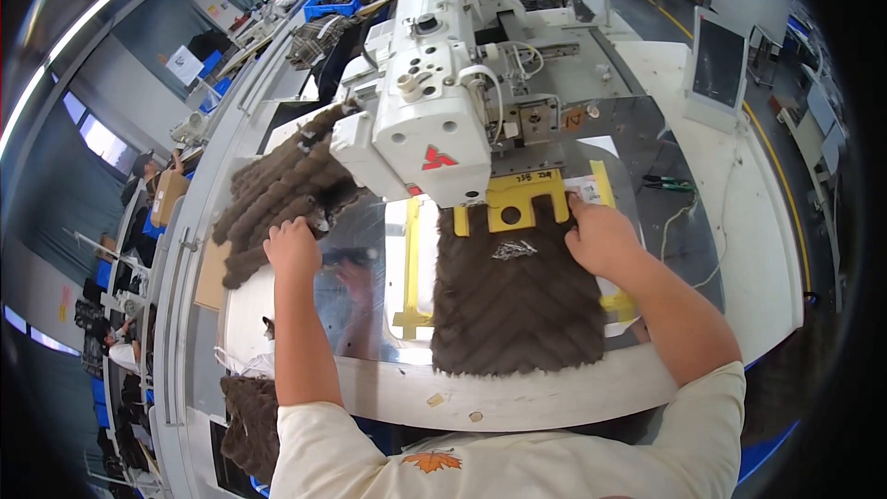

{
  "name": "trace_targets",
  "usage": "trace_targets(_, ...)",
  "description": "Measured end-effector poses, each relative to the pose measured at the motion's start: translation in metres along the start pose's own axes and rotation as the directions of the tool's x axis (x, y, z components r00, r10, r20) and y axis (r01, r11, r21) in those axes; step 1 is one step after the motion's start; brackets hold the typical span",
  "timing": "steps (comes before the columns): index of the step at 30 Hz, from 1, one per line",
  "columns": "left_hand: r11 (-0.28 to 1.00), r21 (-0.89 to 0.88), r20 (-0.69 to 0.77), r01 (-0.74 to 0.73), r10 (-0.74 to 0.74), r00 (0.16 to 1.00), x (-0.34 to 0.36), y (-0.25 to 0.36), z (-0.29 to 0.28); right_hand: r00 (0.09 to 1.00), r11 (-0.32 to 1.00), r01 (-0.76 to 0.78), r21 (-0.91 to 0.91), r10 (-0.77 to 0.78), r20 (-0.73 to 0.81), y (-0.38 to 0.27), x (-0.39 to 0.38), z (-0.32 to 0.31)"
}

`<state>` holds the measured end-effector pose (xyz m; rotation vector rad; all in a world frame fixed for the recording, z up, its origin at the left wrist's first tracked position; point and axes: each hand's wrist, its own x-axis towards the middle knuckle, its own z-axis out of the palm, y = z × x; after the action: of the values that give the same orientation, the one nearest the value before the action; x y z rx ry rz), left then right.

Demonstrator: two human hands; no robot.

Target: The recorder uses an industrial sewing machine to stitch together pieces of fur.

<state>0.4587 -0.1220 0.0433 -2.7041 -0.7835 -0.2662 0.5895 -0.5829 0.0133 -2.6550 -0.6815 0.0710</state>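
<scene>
A brown ribbed fur panel (517, 305) lies under the white sewing machine head (425, 120), below a yellow plate (511, 203) with a round hole and side prongs. A patch of pale thread or film shows on the panel. My right hand (605, 238) rests at the panel's upper right edge, beside the plate, with thumb and forefinger apart. To the left, my left hand (294, 245) has its fingers curled onto the lower edge of a stack of brown fur pieces (282, 180). Whitish bits show by its fingertips.
Yellow tape (411, 268) edges a white sheet on the shiny metal bed. Green-handled snips (667, 184) and a loose cord lie at right, below a screen (719, 65). More brown fur (249, 430) hangs at lower left. Blue bins (331, 2) stand behind.
</scene>
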Motion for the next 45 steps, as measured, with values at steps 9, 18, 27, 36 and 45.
trace_targets(9, 0.411, -0.601, -0.268, -0.686, 0.704, 0.658, -0.098, 0.195, -0.08, 0.882, 0.781, 0.379, 0.496, -0.468, 0.063, -0.035, -0.029, -0.035)
trace_targets(18, 0.362, -0.541, -0.409, -0.759, 0.676, 0.613, -0.081, 0.206, -0.053, 0.943, 0.857, 0.198, 0.476, -0.299, 0.145, -0.03, -0.023, -0.034)
trace_targets(27, 0.554, -0.491, -0.403, -0.672, 0.539, 0.739, -0.057, 0.185, -0.044, 0.988, 0.943, -0.005, 0.333, -0.045, 0.145, 0.029, -0.015, -0.132)
trace_targets(36, 0.518, -0.463, -0.355, -0.719, 0.635, 0.686, -0.074, 0.195, -0.054, 0.931, 0.918, 0.366, -0.155, -0.359, 0.072, 0.004, -0.035, -0.097)
trace_targets(45, 0.441, -0.507, -0.384, -0.741, 0.654, 0.652, -0.078, 0.196, -0.057, 0.893, 0.903, 0.426, -0.053, -0.41, 0.189, -0.029, -0.027, -0.048)
